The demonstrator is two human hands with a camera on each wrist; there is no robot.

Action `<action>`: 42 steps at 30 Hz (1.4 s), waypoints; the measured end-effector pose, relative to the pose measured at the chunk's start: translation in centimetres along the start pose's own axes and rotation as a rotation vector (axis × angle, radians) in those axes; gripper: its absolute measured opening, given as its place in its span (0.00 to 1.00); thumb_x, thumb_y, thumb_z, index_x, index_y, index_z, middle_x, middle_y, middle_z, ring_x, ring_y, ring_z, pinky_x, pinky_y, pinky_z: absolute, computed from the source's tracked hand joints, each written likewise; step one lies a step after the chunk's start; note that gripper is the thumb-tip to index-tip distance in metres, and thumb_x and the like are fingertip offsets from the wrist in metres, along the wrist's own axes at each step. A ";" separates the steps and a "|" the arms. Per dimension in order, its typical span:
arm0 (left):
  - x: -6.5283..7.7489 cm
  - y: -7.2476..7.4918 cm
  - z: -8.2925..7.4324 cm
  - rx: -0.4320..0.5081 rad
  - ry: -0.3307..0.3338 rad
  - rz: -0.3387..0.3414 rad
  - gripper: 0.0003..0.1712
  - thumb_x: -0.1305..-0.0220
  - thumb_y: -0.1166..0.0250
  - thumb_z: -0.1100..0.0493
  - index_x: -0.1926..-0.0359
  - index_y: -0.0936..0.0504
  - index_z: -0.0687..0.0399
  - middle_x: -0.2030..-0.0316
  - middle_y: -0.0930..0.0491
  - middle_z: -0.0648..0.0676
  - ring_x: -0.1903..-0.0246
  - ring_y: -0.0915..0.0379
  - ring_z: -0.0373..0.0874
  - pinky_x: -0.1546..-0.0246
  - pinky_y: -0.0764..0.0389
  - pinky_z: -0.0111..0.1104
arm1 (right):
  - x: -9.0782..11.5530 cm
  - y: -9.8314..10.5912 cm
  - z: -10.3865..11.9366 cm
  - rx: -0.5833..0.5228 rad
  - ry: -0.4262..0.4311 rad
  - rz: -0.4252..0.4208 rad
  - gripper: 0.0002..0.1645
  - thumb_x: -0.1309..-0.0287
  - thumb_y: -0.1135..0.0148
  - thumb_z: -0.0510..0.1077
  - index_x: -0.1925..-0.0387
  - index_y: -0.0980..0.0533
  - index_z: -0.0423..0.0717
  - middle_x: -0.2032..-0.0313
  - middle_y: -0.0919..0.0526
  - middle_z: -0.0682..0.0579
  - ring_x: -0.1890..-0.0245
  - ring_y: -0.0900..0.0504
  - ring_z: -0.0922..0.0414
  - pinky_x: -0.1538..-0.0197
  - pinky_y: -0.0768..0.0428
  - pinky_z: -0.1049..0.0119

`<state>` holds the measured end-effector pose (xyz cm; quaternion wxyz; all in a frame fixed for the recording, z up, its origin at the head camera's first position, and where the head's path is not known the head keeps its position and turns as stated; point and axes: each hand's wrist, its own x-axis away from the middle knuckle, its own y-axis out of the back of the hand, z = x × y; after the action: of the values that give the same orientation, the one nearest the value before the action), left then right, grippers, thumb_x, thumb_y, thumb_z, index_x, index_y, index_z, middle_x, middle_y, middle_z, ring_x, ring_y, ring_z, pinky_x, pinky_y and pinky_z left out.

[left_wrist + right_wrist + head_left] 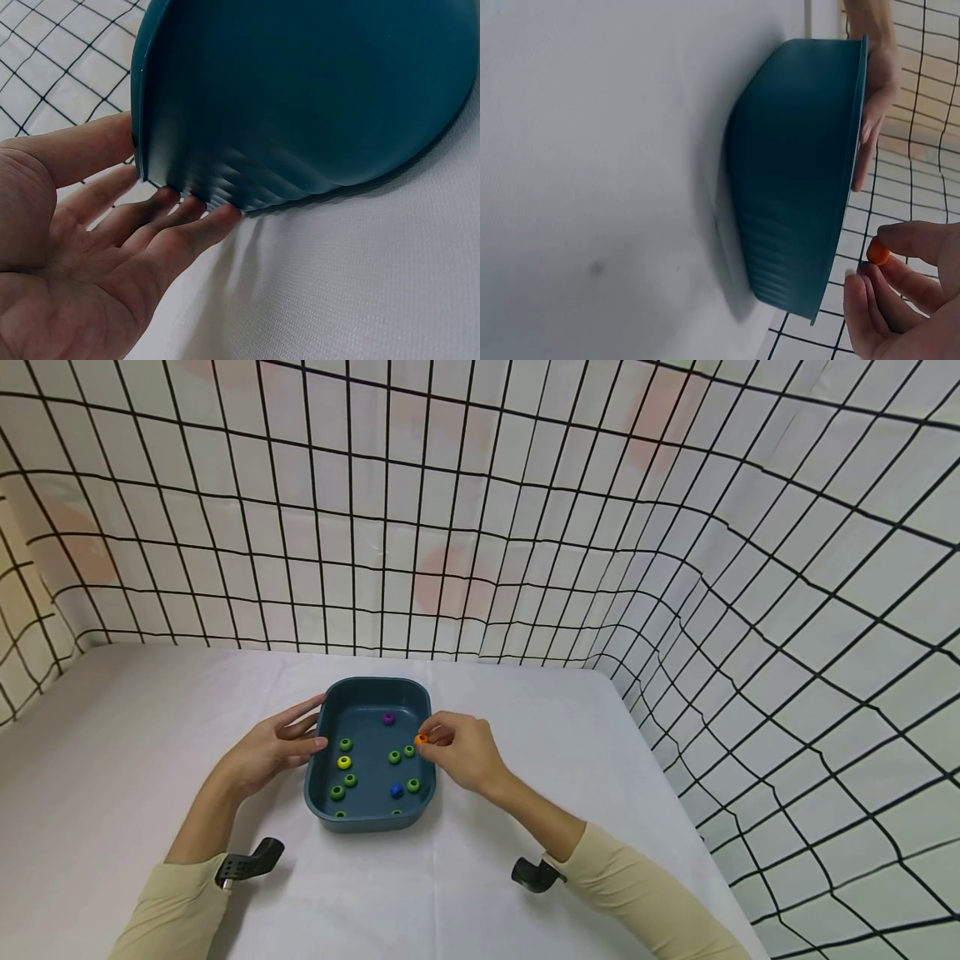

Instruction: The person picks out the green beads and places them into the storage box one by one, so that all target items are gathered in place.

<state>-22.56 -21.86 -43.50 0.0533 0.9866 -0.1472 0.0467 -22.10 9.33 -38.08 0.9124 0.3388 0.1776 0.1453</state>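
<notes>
A dark teal tray [367, 824] stands on the white cloth and holds several small round beads with holes. Most are green [394, 757]; one is yellow [344, 762], one blue [397, 791] and one purple [388, 719]. My left hand [266, 752] holds the tray's left side, thumb over the rim and fingertips [225, 216] against the outer wall. Above the tray's right rim, my right hand [467, 752] pinches an orange bead [878, 251] between thumb and fingers. The near wall partly hides two green beads.
A black wire grid [450, 518] with white sheeting behind it rises at the back and right. The white-covered table [525, 760] extends around the tray. Black wrist cameras [251, 862] are fixed near both sleeve cuffs.
</notes>
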 end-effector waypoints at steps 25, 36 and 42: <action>0.0 0.0 0.0 0.010 0.002 -0.002 0.49 0.31 0.35 0.63 0.18 0.53 0.46 0.20 0.55 0.65 0.24 0.51 0.65 0.37 0.31 0.48 | 0.6 -1.2 0.3 -0.008 0.005 0.093 0.09 0.42 0.29 0.39 0.59 0.15 0.43 0.67 0.11 0.51 0.68 0.15 0.60 0.66 0.18 0.73; 0.1 -0.1 -0.1 0.008 0.001 -0.002 0.49 0.31 0.36 0.64 0.18 0.54 0.47 0.21 0.55 0.65 0.24 0.51 0.65 0.37 0.31 0.49 | 0.7 -1.4 0.2 0.014 -0.002 0.095 0.09 0.41 0.29 0.40 0.58 0.15 0.43 0.66 0.11 0.51 0.67 0.15 0.59 0.65 0.18 0.71; 0.0 -0.1 -0.1 0.008 -0.004 0.000 0.49 0.31 0.36 0.63 0.18 0.54 0.46 0.21 0.55 0.65 0.23 0.52 0.65 0.37 0.31 0.49 | 0.7 -1.5 0.1 0.013 -0.002 0.096 0.10 0.41 0.29 0.40 0.58 0.15 0.43 0.67 0.11 0.51 0.67 0.15 0.60 0.65 0.18 0.71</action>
<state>-22.51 -21.75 -43.43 0.0491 0.9868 -0.1473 0.0455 -21.24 8.43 -39.13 0.9023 0.3530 0.1612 0.1875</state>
